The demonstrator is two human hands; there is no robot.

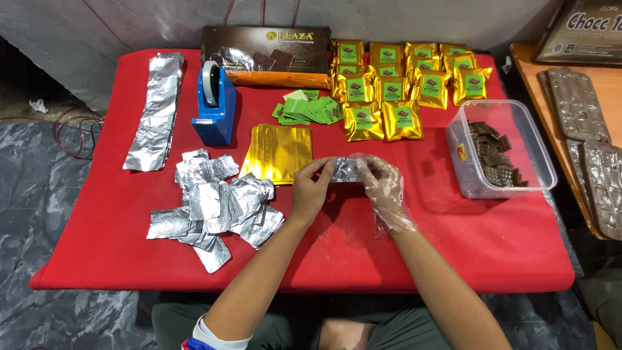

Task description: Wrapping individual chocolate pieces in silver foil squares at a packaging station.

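Both hands are meeting mid-table over the red cloth (453, 246). Left hand (311, 188), bare, is pinching the left end of a foil-wrapped piece (345, 170); right hand (382, 185), in a thin clear glove, is gripping the right end. Piece is sitting between the fingertips, just above the cloth, right in front of the flat gold pouches (277, 152).

Rest, big to small:
- Red cloth is covering the whole table.
- Long dark chocolate box (265, 55) is lying at the far edge.
- Clear plastic tub (502, 149) on the right is holding dark chocolate squares (495, 155).
- Pile of crumpled foil squares (210, 201) is sitting left of the hands, well apart from them.
- Long foil strip (155, 110) is lying along the far left.
- Filled gold packets (405, 81) with green labels are lined up in rows at the back.
- Blue tape dispenser (214, 104) is standing between strip and pouches.
- Small stack of green labels (310, 109) is lying just behind the pouches.
- Foil-covered slabs (586, 142) are resting on a wooden surface off the right edge.
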